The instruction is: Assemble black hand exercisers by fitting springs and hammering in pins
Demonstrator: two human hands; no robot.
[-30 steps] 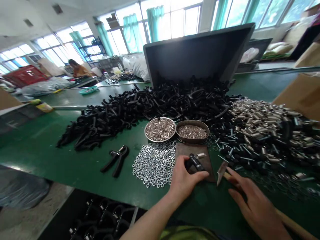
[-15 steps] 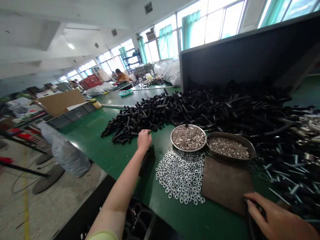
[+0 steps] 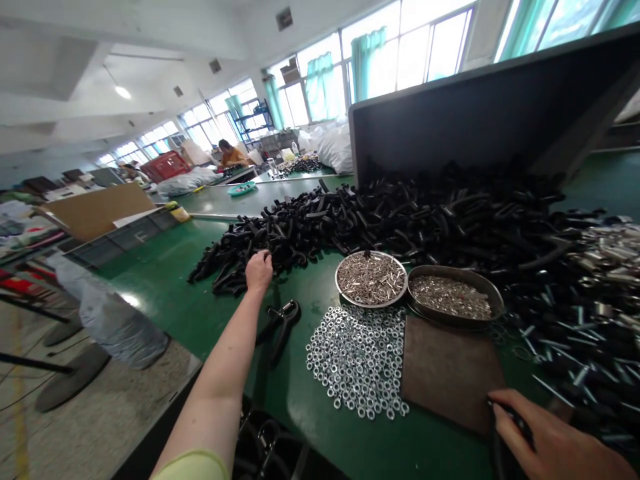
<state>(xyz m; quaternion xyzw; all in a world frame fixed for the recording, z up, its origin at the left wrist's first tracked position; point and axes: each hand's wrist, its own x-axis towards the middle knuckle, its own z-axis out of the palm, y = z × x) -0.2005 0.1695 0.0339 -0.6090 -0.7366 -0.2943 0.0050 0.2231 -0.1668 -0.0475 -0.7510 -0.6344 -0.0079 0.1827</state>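
My left hand (image 3: 259, 271) is at the near edge of a heap of black curved plastic parts (image 3: 310, 227), its fingers curled together; what they hold, if anything, is hidden. Beside my left forearm is a forked black part (image 3: 284, 325) with a shiny metal pin across it. At the lower right my right hand (image 3: 555, 437) is closed around a black curved part (image 3: 520, 427), beside the near right corner of a brown square plate (image 3: 450, 370). Loose silver nuts (image 3: 357, 360) are spread left of that plate.
Behind the nuts stand a round dish of small metal pins (image 3: 371, 279) and a dark oval tin of tiny metal pieces (image 3: 453, 297). Bolts and black pieces (image 3: 585, 340) lie at the right. A large grey bin (image 3: 475, 113) rises behind the heap. Another person (image 3: 233, 155) sits far back.
My left hand has shifted left and slightly up along the edge of the heap. The forked black part now shows clearly beside the forearm. My right hand has hardly moved.
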